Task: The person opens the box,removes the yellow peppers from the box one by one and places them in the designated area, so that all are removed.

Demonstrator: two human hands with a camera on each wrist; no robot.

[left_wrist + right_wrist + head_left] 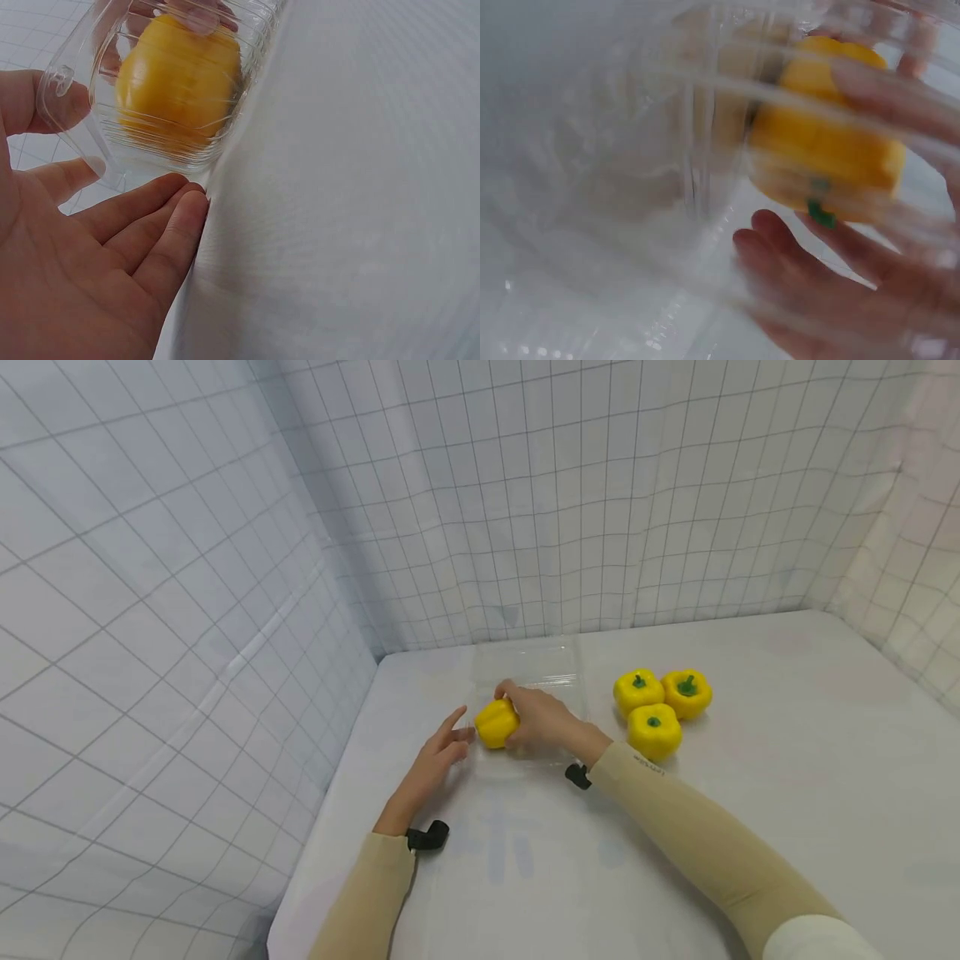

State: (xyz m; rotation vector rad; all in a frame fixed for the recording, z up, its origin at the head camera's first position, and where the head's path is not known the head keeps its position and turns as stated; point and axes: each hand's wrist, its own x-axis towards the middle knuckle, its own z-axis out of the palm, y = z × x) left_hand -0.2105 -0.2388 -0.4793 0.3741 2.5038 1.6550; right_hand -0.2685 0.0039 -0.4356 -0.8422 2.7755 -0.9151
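Note:
A clear plastic clamshell container [546,739] lies on the table with its lid [517,658] folded back toward the wall. My right hand [542,717] grips a yellow bell pepper [497,724], which lies on its side at the container's left part. In the right wrist view, its green stem [821,213] points toward the palm side, seen blurred through plastic. My left hand [438,758] is at the container's left side, fingers mostly straight. Seen from the left wrist, its fingertips [196,202] are right at the container's wall, and the thumb [71,105] overlaps the clear rim.
Three more yellow bell peppers [654,732] stand close together on the white table [787,760], right of the container, stems up. White grid-patterned cloth [525,510] hangs behind and along both sides. My right forearm [697,835] passes in front of the nearest pepper.

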